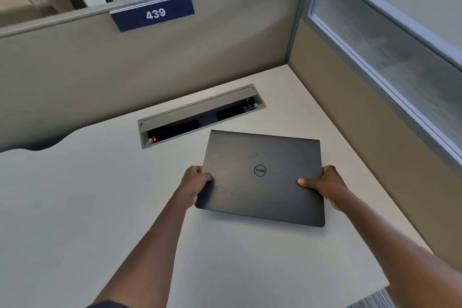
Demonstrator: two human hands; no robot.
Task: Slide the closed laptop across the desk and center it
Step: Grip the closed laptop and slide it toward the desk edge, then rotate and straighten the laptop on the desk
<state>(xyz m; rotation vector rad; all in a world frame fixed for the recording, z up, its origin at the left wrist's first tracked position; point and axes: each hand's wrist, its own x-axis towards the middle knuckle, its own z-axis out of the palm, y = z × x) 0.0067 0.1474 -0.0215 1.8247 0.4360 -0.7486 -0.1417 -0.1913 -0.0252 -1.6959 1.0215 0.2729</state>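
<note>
A closed dark grey laptop (pixel 262 177) with a round logo on its lid lies on the white desk (pixel 87 207), right of the desk's middle and near the right partition. My left hand (pixel 195 186) grips its left edge, thumb on the lid and fingers under the edge. My right hand (pixel 327 186) grips the right edge the same way, thumb resting on the lid. The laptop sits slightly turned, its far edge close to the cable box.
A grey recessed cable box (pixel 200 115) with its flap open is set into the desk just behind the laptop. Beige cubicle partitions (pixel 175 57) close off the back and right sides. A blue sign reading 439 (pixel 153 12) hangs on the back partition.
</note>
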